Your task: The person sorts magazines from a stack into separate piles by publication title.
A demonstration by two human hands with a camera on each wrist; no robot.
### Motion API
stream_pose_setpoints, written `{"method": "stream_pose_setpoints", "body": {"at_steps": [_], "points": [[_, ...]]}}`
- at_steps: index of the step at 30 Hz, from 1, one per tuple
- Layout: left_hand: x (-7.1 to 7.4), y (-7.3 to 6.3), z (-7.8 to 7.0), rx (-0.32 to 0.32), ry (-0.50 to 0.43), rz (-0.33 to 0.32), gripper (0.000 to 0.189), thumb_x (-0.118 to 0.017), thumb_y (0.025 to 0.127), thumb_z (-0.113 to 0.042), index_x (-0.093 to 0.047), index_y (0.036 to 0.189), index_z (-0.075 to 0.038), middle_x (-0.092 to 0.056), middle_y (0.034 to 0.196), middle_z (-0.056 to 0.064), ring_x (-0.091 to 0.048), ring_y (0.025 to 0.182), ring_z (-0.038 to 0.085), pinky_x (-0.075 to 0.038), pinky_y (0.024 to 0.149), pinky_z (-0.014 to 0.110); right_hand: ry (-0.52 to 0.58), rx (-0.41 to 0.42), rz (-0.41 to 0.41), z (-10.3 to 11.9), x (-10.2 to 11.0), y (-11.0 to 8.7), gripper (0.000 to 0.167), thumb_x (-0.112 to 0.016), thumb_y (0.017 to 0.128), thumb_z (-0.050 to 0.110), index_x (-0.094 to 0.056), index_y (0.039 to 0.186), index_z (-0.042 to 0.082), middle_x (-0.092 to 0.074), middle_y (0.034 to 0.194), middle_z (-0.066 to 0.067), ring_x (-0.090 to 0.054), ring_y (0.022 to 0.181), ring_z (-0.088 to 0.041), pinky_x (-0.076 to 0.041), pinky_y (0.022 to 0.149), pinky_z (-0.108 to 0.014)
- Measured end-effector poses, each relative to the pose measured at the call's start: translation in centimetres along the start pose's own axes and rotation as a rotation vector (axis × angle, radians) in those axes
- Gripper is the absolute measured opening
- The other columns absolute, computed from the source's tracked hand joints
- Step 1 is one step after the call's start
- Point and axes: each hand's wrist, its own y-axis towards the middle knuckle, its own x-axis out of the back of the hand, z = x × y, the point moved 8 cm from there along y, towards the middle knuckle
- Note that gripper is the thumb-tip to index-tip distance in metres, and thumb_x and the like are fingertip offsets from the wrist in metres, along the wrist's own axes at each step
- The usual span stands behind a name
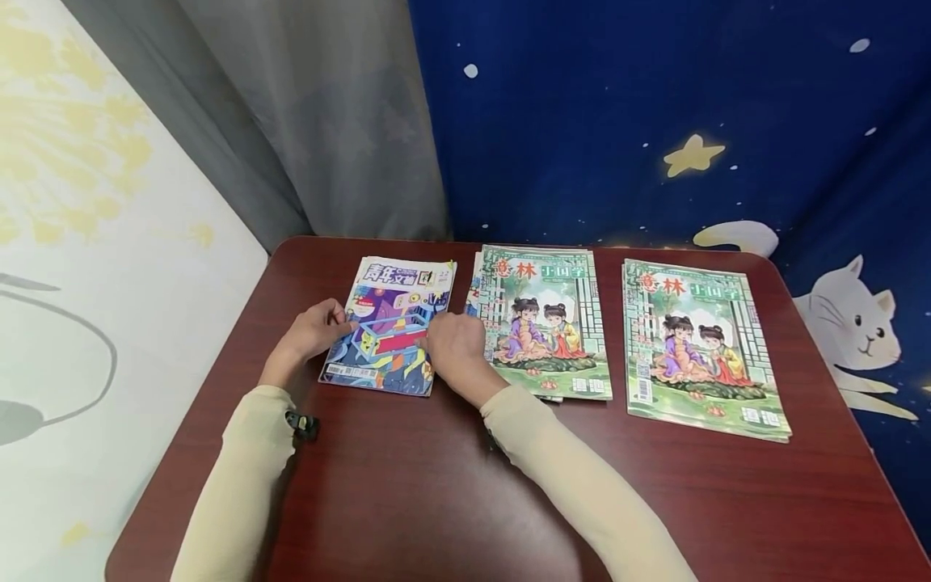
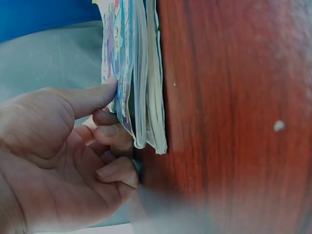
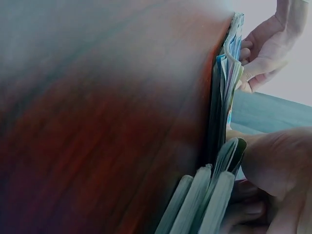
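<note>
A pile of magazines with a purple-and-blue cartoon magazine (image 1: pixel 393 301) on top lies at the left of the table. My left hand (image 1: pixel 317 330) pinches its left edge; in the left wrist view the thumb (image 2: pixel 92 99) presses the cover while curled fingers sit at the page edges. On the opposite edge, my right hand (image 1: pixel 460 347) has its thumb over the cover and its fingers curled down at the side, mostly hidden in the head view. Close beside that hand lies a middle stack of green magazines (image 1: pixel 541 323), their spines (image 3: pixel 192 200) showing in the right wrist view.
Another stack of green magazines (image 1: pixel 701 347) lies farther right on the dark red table (image 1: pixel 407 493). Behind the table hang a grey curtain (image 1: pixel 349 121) and a blue starry curtain (image 1: pixel 567 121). A pale patterned wall (image 1: pixel 109 267) stands at the left.
</note>
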Motion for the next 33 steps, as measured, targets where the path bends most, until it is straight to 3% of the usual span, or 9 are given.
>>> {"method": "stream_pose_setpoints", "body": {"at_steps": [5, 10, 13, 17, 19, 23, 26, 30, 33], "points": [[-0.1, 0.1, -0.4, 0.002, 0.002, -0.003, 0.031, -0.066, 0.105, -0.035, -0.05, 0.108, -0.008, -0.055, 0.089, 0.012, -0.058, 0.084, 0.027, -0.045, 0.071, 0.033, 0.088, 0.0, -0.021, -0.6, 0.1, 0.0, 0.058, -0.061, 0.096, 0.071, -0.066, 0.075, 0.017, -0.059, 0.061, 0.003, -0.063, 0.055, -0.018, -0.046, 0.046, -0.033], [-0.3, -0.6, -1.9, -0.012, 0.215, -0.06, 0.025, -0.061, 0.107, -0.028, -0.05, 0.115, -0.007, -0.064, 0.098, 0.02, -0.062, 0.084, 0.032, -0.047, 0.069, 0.04, 0.319, 0.081, 0.004, -1.6, 0.8, -1.4, 0.058, -0.057, 0.101, 0.066, -0.069, 0.091, 0.01, -0.065, 0.07, -0.007, -0.067, 0.064, -0.025, -0.05, 0.051, -0.038], [-0.3, -1.1, -3.0, -0.005, 0.331, -0.123, 0.03, -0.059, 0.106, -0.026, -0.049, 0.123, -0.004, -0.068, 0.106, 0.026, -0.065, 0.085, 0.037, -0.052, 0.071, 0.049, 0.477, 0.137, 0.034, -2.8, 1.5, -2.8, 0.055, -0.056, 0.103, 0.063, -0.071, 0.106, 0.01, -0.068, 0.077, -0.008, -0.069, 0.073, -0.026, -0.053, 0.061, -0.041], [-0.5, -1.7, -3.5, 0.013, 0.355, -0.167, 0.042, -0.059, 0.106, -0.029, -0.047, 0.131, 0.002, -0.068, 0.11, 0.029, -0.066, 0.087, 0.039, -0.056, 0.076, 0.055, 0.587, 0.205, 0.042, -4.8, 2.1, -4.6, 0.056, -0.056, 0.105, 0.058, -0.064, 0.135, 0.012, -0.073, 0.09, -0.003, -0.07, 0.08, -0.02, -0.056, 0.07, -0.04], [-0.6, -2.0, -3.6, 0.02, 0.355, -0.173, 0.047, -0.058, 0.106, -0.033, -0.048, 0.131, 0.005, -0.067, 0.108, 0.029, -0.066, 0.086, 0.039, -0.056, 0.076, 0.055, 0.594, 0.228, 0.046, -6.0, 2.2, -5.4, 0.059, -0.056, 0.106, 0.058, -0.06, 0.143, 0.013, -0.072, 0.087, -0.002, -0.068, 0.075, -0.018, -0.056, 0.066, -0.039], [-1.1, -2.4, -4.2, 0.018, 0.329, -0.164, 0.059, -0.058, 0.105, -0.041, -0.048, 0.134, 0.008, -0.066, 0.105, 0.027, -0.066, 0.084, 0.037, -0.057, 0.073, 0.051, 0.566, 0.218, 0.015, -9.2, 2.8, -6.2, 0.06, -0.055, 0.106, 0.057, -0.055, 0.15, 0.015, -0.071, 0.084, 0.002, -0.065, 0.071, -0.014, -0.054, 0.062, -0.036], [-1.7, -2.6, -5.3, -0.016, 0.271, -0.132, 0.06, -0.06, 0.104, -0.045, -0.05, 0.136, 0.005, -0.069, 0.103, 0.023, -0.066, 0.082, 0.033, -0.056, 0.07, 0.044, 0.558, 0.181, -0.007, -11.8, 3.1, -6.4, 0.06, -0.056, 0.106, 0.056, -0.055, 0.149, 0.015, -0.068, 0.08, 0.006, -0.063, 0.068, -0.012, -0.051, 0.06, -0.034], [-3.1, -2.7, -8.0, -0.126, 0.111, -0.044, 0.051, -0.061, 0.105, -0.047, -0.057, 0.13, -0.003, -0.069, 0.097, 0.014, -0.064, 0.082, 0.026, -0.052, 0.069, 0.035, 0.551, 0.111, -0.001, -15.5, 2.6, -7.4, 0.061, -0.056, 0.106, 0.055, -0.053, 0.151, 0.015, -0.063, 0.074, 0.006, -0.057, 0.06, -0.013, -0.046, 0.054, -0.033], [-4.6, -2.8, -10.8, -0.244, -0.072, 0.079, 0.047, -0.059, 0.107, -0.047, -0.064, 0.126, -0.004, -0.063, 0.087, 0.012, -0.055, 0.07, 0.021, -0.047, 0.064, 0.034, 0.552, 0.023, 0.004, -18.9, 1.7, -8.4, 0.061, -0.056, 0.106, 0.054, -0.053, 0.152, 0.013, -0.061, 0.068, 0.003, -0.053, 0.056, -0.016, -0.042, 0.05, -0.034]]}}
